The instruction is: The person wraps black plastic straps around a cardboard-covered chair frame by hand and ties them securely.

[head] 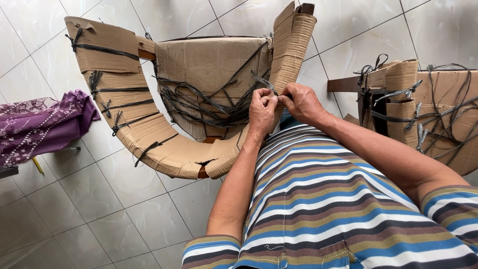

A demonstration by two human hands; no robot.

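A curved chair-like frame wrapped in brown cardboard point(164, 149) stands on the tiled floor in front of me, bound with several black plastic straps point(209, 107). My left hand point(261, 110) and my right hand point(301, 102) meet at the frame's right arm point(294, 42), fingertips together. Both pinch the end of one dark strap point(266, 84) that sticks up between them. My striped shirt fills the lower right of the view.
A second cardboard-wrapped piece tied with black straps point(428, 114) stands at the right. Purple patterned cloth point(42, 124) lies over something at the left edge, with a yellow stick under it. Grey floor tiles point(99, 214) lie all around.
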